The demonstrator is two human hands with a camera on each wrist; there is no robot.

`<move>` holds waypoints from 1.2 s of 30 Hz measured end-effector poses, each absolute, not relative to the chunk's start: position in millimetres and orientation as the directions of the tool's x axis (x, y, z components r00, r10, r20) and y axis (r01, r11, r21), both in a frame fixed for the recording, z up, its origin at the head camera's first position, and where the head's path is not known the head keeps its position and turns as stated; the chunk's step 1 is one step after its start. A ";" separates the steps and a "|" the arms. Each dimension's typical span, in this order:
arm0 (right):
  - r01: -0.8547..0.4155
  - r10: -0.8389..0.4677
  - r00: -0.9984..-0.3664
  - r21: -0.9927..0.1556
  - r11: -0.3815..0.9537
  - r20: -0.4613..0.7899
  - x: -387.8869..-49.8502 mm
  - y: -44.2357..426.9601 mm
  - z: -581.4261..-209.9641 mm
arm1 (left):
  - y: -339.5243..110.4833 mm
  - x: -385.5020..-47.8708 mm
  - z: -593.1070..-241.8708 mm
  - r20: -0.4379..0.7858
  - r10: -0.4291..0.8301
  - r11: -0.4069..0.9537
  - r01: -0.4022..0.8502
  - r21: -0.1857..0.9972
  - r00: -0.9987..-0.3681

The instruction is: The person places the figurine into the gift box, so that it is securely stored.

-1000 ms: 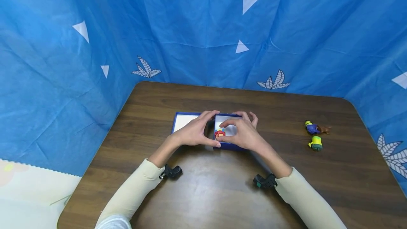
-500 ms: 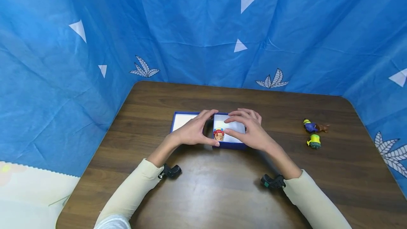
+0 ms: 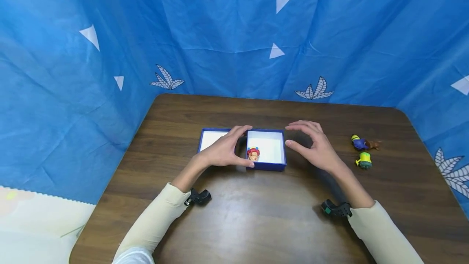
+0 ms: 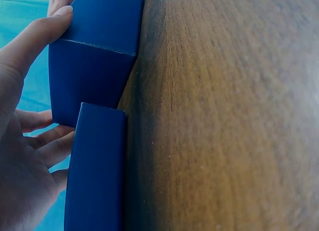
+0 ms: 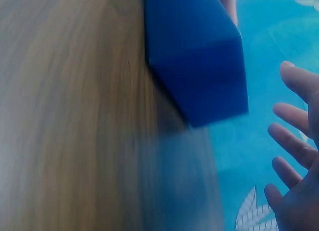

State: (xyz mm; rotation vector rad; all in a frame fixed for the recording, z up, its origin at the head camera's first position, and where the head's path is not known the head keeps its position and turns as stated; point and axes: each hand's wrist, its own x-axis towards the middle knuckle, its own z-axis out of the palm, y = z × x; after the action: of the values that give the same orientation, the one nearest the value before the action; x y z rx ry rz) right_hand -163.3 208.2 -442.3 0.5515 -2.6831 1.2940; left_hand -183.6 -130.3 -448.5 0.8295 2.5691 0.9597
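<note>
A blue box with a white inside stands on the table, a small red-capped figure lying in its near left corner. My left hand grips the box at its left side, thumb on the near wall and fingers at the far one; in the left wrist view the thumb touches the blue box wall. To the right of the box, my right hand hovers empty with fingers spread, apart from the box in the right wrist view too.
A second, shallower blue-edged tray with a white inside lies left of the box, partly behind my left hand. At the right of the wooden table lie a blue and brown figure and a yellow-green one. Blue curtains hang behind.
My right hand has let go of the red-capped figure, leaving it in the box, and moved out to the right. The left hand has stayed on the box.
</note>
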 end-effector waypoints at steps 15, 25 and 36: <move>-0.330 -0.182 -0.943 -0.726 0.604 0.277 -151.2 260.9 -449.0 | -132.7 -186.2 -442.1 -0.052 0.587 0.631 0.416 0.655 -0.808; -0.265 -0.119 -0.962 -0.725 0.636 0.247 -134.8 289.1 -452.0 | -132.6 -185.3 -444.3 -0.058 0.586 0.626 0.406 0.666 -0.809; -0.170 0.005 -0.970 -0.700 0.694 0.241 -112.6 338.3 -453.5 | -130.6 -183.5 -449.2 -0.065 0.589 0.623 0.401 0.672 -0.806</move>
State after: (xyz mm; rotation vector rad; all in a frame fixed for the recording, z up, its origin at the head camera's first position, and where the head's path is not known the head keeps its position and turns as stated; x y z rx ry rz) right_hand -112.6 338.3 -453.5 0.1326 -2.6800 1.1402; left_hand -183.5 -130.6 -449.2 0.8028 2.5692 0.9640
